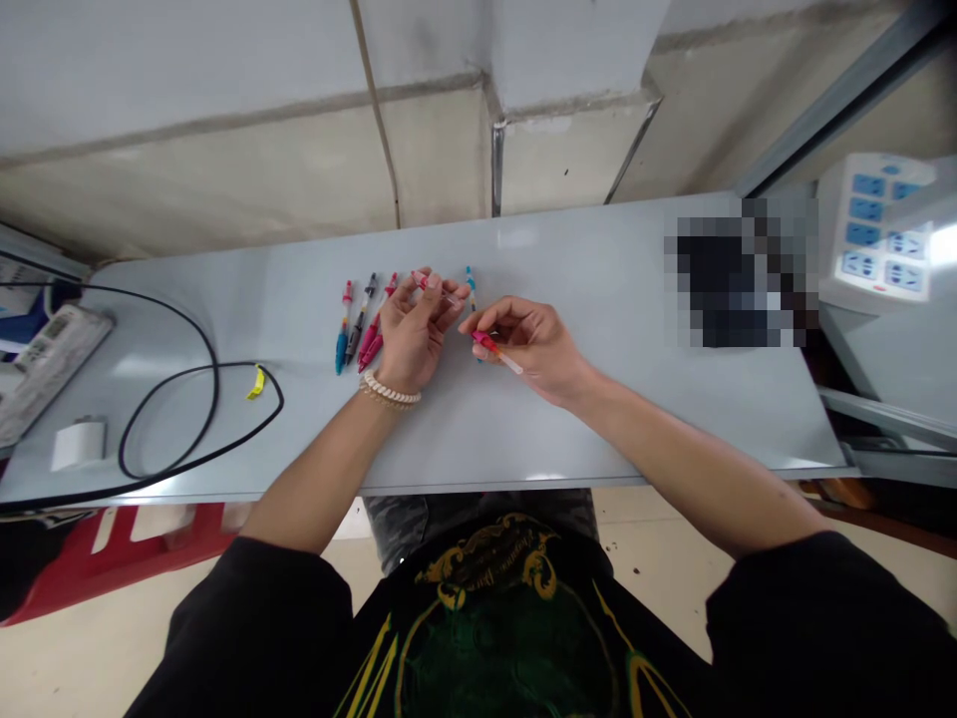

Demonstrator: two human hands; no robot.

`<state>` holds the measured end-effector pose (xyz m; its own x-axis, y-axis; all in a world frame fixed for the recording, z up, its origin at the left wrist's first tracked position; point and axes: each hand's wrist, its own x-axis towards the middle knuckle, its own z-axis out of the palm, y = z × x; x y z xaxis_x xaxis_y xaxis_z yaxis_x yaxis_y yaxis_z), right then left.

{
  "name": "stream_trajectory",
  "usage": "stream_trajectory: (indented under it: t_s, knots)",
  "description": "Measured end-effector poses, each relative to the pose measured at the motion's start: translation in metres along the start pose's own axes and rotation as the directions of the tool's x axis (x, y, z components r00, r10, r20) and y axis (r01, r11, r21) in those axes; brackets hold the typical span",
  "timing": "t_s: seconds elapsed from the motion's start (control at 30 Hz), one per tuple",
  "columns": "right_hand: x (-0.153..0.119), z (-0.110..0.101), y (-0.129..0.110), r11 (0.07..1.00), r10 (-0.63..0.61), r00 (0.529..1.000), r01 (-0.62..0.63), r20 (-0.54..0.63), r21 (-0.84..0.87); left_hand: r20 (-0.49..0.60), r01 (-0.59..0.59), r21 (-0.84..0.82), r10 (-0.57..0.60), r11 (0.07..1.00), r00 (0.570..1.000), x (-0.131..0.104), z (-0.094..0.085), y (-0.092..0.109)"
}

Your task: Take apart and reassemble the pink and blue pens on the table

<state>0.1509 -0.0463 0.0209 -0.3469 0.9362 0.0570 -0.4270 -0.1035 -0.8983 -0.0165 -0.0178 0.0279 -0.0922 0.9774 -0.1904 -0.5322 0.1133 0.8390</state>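
My left hand (pixel 419 334), with a beaded bracelet at the wrist, pinches a clear pen part with a red end (pixel 420 279) above the table. To its right, my right hand (pixel 530 349) holds a pink pen part with a pale tube (pixel 489 344) between thumb and fingers. Left of my left hand lie a pen with a teal grip (pixel 342 349), a black-and-grey pen (pixel 360 324) and pink pens (pixel 370 349). A light-blue pen (pixel 471 279) lies behind and between my hands, partly hidden by them.
On the grey table (pixel 419 449), a black cable (pixel 216 369) with a yellow tag (pixel 257 382) loops at the left. A white charger (pixel 79 444) and power strip (pixel 56 364) are farther left. A blurred dark object (pixel 718 279) is at the right, near a white socket block (pixel 882 229).
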Motion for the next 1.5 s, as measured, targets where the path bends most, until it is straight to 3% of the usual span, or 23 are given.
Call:
stream_trajectory:
  t_s: [0.33,0.57,0.8,1.03,1.5]
  knots:
    - [0.0,0.002,-0.002,0.999,-0.023,0.998,0.022,-0.064,-0.029,0.134,0.118,-0.04,-0.112,0.992,0.985,-0.007,0.005,0.004]
    - [0.002,-0.004,-0.003,0.996,-0.004,0.976,-0.016,-0.216,-0.092,-0.039,0.034,-0.012,-0.034,0.999,0.999,0.003,0.0,0.001]
    - [0.0,-0.001,-0.003,0.928,-0.1,0.963,0.0,-0.25,-0.371,-0.171,-0.019,0.016,0.022,1.0,0.985,0.005,0.002,0.003]
    - [-0.005,0.005,-0.006,0.819,-0.116,0.966,-0.038,-0.229,-0.573,-0.15,-0.057,-0.058,0.048,0.997,0.988,0.006,0.001,0.003]
    - [-0.007,0.001,-0.002,0.75,-0.164,0.96,-0.029,-0.228,-0.661,-0.134,-0.025,-0.032,0.021,0.999,0.991,0.009,-0.009,0.0]
